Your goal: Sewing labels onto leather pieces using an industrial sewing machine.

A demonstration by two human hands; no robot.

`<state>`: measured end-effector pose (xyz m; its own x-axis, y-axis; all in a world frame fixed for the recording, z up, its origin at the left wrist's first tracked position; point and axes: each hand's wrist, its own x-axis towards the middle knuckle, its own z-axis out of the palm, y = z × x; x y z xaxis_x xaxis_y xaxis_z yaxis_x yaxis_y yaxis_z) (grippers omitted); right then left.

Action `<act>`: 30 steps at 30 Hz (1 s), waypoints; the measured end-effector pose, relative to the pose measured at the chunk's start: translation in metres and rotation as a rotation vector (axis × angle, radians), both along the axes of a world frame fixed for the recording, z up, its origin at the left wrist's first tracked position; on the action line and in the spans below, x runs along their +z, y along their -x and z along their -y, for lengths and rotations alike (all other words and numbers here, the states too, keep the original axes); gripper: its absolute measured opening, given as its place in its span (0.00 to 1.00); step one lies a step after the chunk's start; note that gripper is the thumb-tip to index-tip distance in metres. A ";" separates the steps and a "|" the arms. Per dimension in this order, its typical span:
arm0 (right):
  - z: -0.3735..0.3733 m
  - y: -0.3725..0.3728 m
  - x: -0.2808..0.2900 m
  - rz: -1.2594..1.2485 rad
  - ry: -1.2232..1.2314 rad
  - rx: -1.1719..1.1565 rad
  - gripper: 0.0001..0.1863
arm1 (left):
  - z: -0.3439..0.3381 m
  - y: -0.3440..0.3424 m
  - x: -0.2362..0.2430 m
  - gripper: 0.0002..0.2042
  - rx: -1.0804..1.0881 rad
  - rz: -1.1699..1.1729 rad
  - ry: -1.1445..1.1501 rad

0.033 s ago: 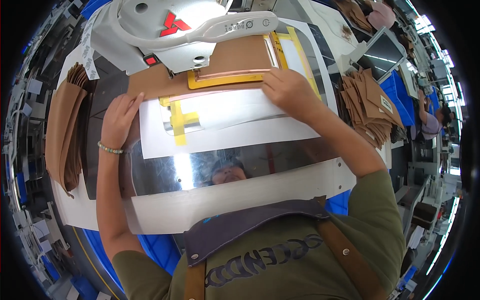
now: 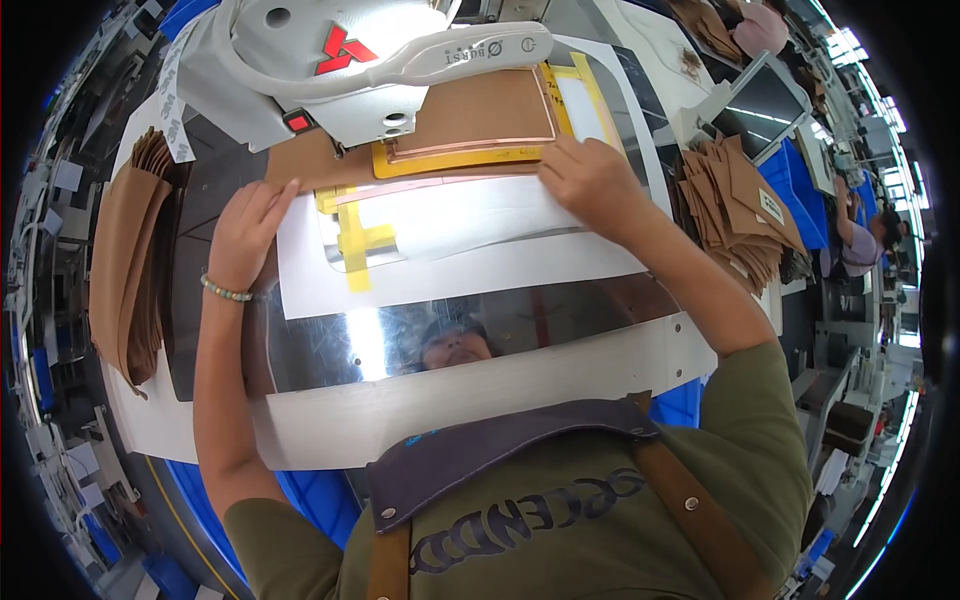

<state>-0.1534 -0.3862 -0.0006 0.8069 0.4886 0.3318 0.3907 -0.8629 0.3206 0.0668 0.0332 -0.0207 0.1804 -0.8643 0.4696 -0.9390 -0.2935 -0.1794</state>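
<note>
A brown fabric panel (image 2: pixel 470 112) lies beneath the white sewing machine head (image 2: pixel 330 85), framed along its near and right sides by a yellow-edged clamp frame (image 2: pixel 450 161). Another brown fabric strip (image 2: pixel 305 160) runs along the frame's near side and out past its left end. My left hand (image 2: pixel 246 232), with a beaded bracelet at the wrist, has its fingers closed on the strip's left end. At the right end my right hand (image 2: pixel 592 185) is closed in a pinch beside the frame's near right corner; its fingertips partly hide the strip there.
Nearer me lies a white template sheet (image 2: pixel 320 285) with yellow tape, over a shiny metal plate (image 2: pixel 540 310). Brown fabric pieces stand stacked at left (image 2: pixel 125 260) and right (image 2: pixel 735 210). A small screen (image 2: pixel 765 110) stands at far right. Another person (image 2: pixel 860 240) works beyond.
Both hands have shifted slightly to the right, and the strip's left end has moved right with them. Machine head and clamp frame appear a few pixels further left.
</note>
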 end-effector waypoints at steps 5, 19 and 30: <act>0.062 0.021 -0.009 0.037 0.112 -0.103 0.04 | 0.064 0.005 -0.005 0.18 -0.185 0.023 -0.007; 0.057 0.079 -0.024 -0.177 -0.317 -0.463 0.31 | 0.049 0.068 -0.013 0.22 0.254 -0.230 -0.011; 0.056 0.084 -0.041 -0.164 -0.457 -0.473 0.32 | 0.054 0.078 -0.015 0.25 0.328 -0.357 -0.079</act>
